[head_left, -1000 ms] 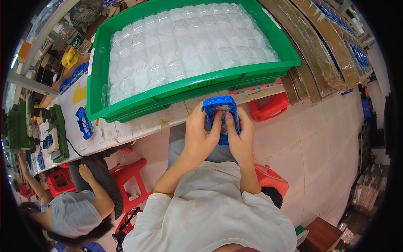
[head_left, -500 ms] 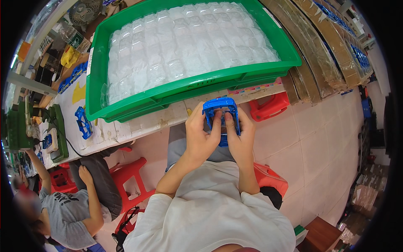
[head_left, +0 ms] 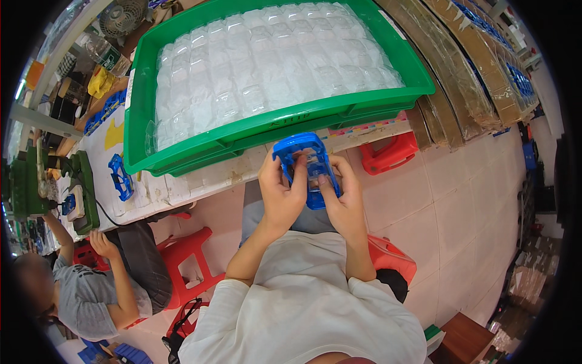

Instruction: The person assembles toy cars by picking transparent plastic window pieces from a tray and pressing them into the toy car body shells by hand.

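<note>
Between both hands, in front of my body, is a glossy blue plastic toy car shell (head_left: pixel 298 142) with window-like openings. My left hand (head_left: pixel 280 197) is closed round its left side, the thumb reaching over the openings. On the right side my right hand (head_left: pixel 347 206) grips it, thumb pressed on the lower part. The fingers behind the shell are hidden. The shell is tilted, its far end leaning to the left. Another blue shell (head_left: pixel 120 177) of similar look lies on the white table (head_left: pixel 176 188) to the left.
Beyond my hands a large green tray (head_left: pixel 285 118) holds a clear blister sheet with white wrapping in its pockets. Tall cardboard boxes (head_left: pixel 448 79) stand at right. A co-worker (head_left: pixel 97 297) sits at left beside a green machine (head_left: pixel 85 191). Red stools (head_left: pixel 194 261) stand on the floor.
My hands have turned and shifted the blue shell slightly left, so more of its openings show. The co-worker has leaned back and raised a hand towards the machine.
</note>
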`<control>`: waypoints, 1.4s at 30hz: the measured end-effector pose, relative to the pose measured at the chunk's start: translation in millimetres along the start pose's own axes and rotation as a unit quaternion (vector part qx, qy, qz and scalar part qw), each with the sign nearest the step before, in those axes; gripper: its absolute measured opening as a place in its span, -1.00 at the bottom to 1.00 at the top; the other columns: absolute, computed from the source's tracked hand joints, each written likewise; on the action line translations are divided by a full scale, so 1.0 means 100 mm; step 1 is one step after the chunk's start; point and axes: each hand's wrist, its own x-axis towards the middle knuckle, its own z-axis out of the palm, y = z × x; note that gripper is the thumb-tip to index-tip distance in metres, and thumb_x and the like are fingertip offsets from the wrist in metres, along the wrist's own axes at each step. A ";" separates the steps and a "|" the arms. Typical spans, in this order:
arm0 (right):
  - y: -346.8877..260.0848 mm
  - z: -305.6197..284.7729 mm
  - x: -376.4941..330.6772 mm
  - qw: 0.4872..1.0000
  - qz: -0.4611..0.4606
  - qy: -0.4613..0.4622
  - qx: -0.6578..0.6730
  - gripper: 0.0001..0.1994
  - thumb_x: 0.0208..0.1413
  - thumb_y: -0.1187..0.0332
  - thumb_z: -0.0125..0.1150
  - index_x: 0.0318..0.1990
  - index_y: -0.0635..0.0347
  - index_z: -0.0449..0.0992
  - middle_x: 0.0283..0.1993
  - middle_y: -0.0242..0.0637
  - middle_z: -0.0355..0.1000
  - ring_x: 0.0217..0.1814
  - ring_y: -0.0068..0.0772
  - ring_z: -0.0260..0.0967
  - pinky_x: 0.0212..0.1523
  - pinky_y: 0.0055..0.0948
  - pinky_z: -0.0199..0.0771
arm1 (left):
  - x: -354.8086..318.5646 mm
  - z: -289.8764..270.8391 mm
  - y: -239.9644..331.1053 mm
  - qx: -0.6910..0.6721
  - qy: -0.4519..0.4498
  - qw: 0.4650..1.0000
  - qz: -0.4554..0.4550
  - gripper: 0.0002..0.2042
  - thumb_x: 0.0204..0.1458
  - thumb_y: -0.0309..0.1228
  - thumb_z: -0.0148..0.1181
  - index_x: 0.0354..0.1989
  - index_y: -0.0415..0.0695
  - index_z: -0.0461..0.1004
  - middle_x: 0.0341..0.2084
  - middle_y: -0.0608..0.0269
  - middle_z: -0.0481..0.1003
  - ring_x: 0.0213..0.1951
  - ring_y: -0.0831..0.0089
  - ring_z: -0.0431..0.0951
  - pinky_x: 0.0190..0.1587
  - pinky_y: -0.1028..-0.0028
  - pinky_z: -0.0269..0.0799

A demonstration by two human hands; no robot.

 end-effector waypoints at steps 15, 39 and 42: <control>0.03 0.05 0.00 0.999 -0.028 0.028 -0.026 -0.85 -0.05 0.56 -0.05 -0.27 0.33 0.32 -0.36 -0.20 0.31 -0.29 -0.36 0.28 -0.24 -0.51 0.24 | -0.06 -0.12 -0.07 -0.001 -0.131 0.989 -0.069 -0.70 -0.06 -0.59 0.07 -0.12 -0.23 0.23 -0.32 0.25 0.39 -0.27 0.57 0.41 -0.25 0.59 0.35; 0.14 0.05 0.03 0.993 -0.063 0.043 -0.088 -0.92 0.00 0.57 -0.05 -0.32 0.30 0.31 -0.46 -0.38 0.27 -0.42 -0.69 0.21 -0.41 -0.68 0.22 | -0.05 -0.10 -0.09 -0.027 -0.123 0.989 -0.078 -0.72 -0.03 -0.61 0.02 -0.11 -0.24 0.23 -0.28 0.26 0.35 -0.23 0.57 0.36 -0.18 0.57 0.29; 0.18 0.07 0.01 0.995 -0.054 0.035 -0.075 -0.89 -0.04 0.59 -0.02 -0.31 0.28 0.31 -0.44 -0.37 0.28 -0.40 -0.67 0.22 -0.40 -0.67 0.24 | -0.06 -0.13 -0.05 -0.060 -0.102 0.989 -0.087 -0.79 0.03 -0.53 -0.02 -0.13 -0.21 0.28 -0.32 0.33 0.36 -0.26 0.62 0.34 -0.19 0.63 0.24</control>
